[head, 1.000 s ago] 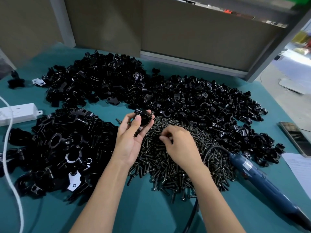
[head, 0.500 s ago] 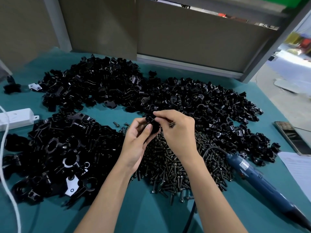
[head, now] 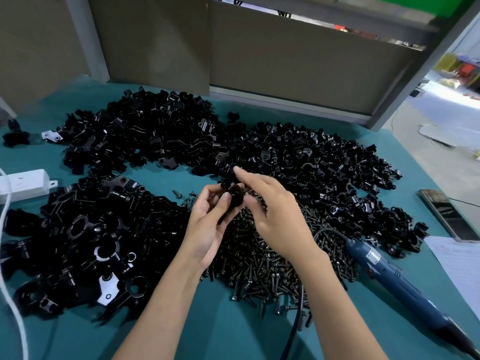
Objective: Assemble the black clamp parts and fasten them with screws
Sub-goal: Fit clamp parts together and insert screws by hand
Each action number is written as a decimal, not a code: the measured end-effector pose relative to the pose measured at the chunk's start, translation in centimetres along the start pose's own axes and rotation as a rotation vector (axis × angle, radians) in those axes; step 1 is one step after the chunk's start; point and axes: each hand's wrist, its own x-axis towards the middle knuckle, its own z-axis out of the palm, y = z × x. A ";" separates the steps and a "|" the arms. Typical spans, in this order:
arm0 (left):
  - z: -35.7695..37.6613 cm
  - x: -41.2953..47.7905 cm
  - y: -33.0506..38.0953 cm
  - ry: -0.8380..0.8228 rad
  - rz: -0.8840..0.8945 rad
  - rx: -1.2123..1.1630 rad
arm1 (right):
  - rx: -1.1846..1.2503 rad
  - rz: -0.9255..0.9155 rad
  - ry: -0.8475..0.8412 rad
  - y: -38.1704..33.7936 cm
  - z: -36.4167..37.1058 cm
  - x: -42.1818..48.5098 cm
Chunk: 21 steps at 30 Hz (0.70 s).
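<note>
My left hand (head: 207, 224) holds a small black clamp part (head: 235, 194) between thumb and fingers above the screw pile (head: 262, 253). My right hand (head: 275, 216) is at the same part: its index finger stretches forward over the top and its thumb touches the part's right side. Whether it pinches a screw is hidden. Loose black clamp parts lie in a long heap (head: 298, 162) across the back. A second heap (head: 85, 235) of larger clamp pieces lies at the left.
A blue electric screwdriver (head: 397, 279) lies at the right with its cable running under my right arm. A phone (head: 446, 214) and a sheet of paper (head: 465, 266) lie at the right edge. At the left sit a white power strip (head: 24, 183) and cord.
My right hand came up from the screw pile to the clamp part in my left hand. Since then its index finger has stretched out over the part. The camera has tilted slightly.
</note>
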 end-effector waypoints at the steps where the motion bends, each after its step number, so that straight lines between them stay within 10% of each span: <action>1: 0.1 0.0 0.1 0.004 -0.012 -0.057 | -0.004 0.010 -0.027 0.3 -0.6 -0.7; 7: 0.5 0.1 0.4 0.111 -0.108 -0.295 | -0.412 0.583 0.132 6.5 -8.8 -9.3; 11: 0.5 0.2 0.4 0.132 -0.135 -0.318 | -0.559 1.021 -0.200 9.9 -12.4 -15.4; 21: 0.3 0.2 0.2 0.091 -0.130 -0.307 | -0.461 0.903 -0.021 13.3 -12.4 -18.3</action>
